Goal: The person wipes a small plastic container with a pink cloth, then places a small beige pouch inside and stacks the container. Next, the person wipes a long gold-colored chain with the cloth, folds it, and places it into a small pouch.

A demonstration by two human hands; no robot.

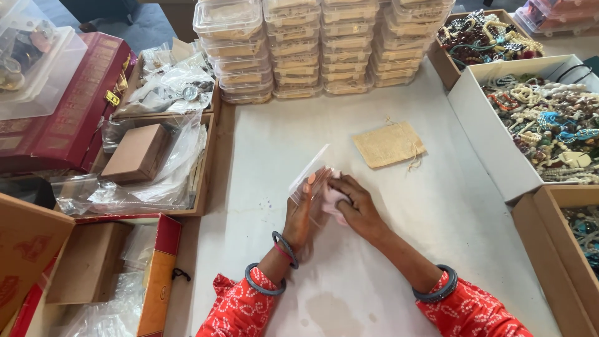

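My left hand (301, 215) holds a small clear plastic bag (307, 176) upright on the white table (437, 206), fingers pinching its side. Touching the bag from the right, my right hand (357, 208) grips a pale pink item (332, 201) at the bag's mouth. The pink item is mostly hidden by my fingers. Both wrists carry blue-grey bangles and red patterned sleeves. A small beige cloth pouch (389, 144) with a drawstring lies flat on the table just beyond my hands.
Stacks of clear lidded plastic boxes (312, 47) stand at the back. Open boxes of bead bracelets (549, 125) line the right side. On the left are cardboard trays with plastic bags, a brown box (135, 153) and red boxes (65, 106).
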